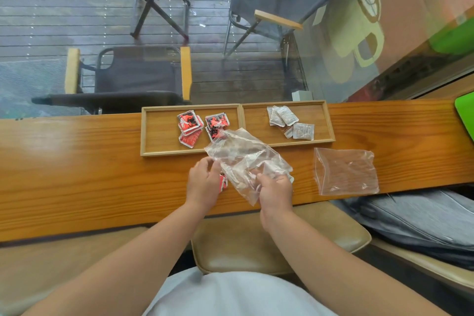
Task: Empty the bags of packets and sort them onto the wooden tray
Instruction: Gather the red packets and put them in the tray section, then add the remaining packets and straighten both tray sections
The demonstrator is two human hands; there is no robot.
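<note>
Wood runs the width of my view: a long orange-brown counter (pixel 77 174) with a pale wooden tray (pixel 241 120) set along its far edge, split by a centre bar into two compartments. In the left compartment I see red packets (pixel 190 127) in two loose heaps; in the right one, white packets (pixel 283 116) lie clustered toward the divider, with one more white packet (pixel 303 131) just beside them.

On the counter to the right of my hands lies an empty clear bag (pixel 346 171), flat and crumpled, apart from the tray. A second clear bag (pixel 246 156) is lifted above the counter, its far end overlapping the near rim of the left compartment. My right hand (pixel 275 191) grips its near end, fingers closed on the plastic. My left hand (pixel 204 182) is curled at the bag's left edge, and a small red packet (pixel 222 182) shows against its palm side; I cannot tell whether the fingers pinch the packet, the bag, or both. A few pale packets show dimly through the plastic.
</note>
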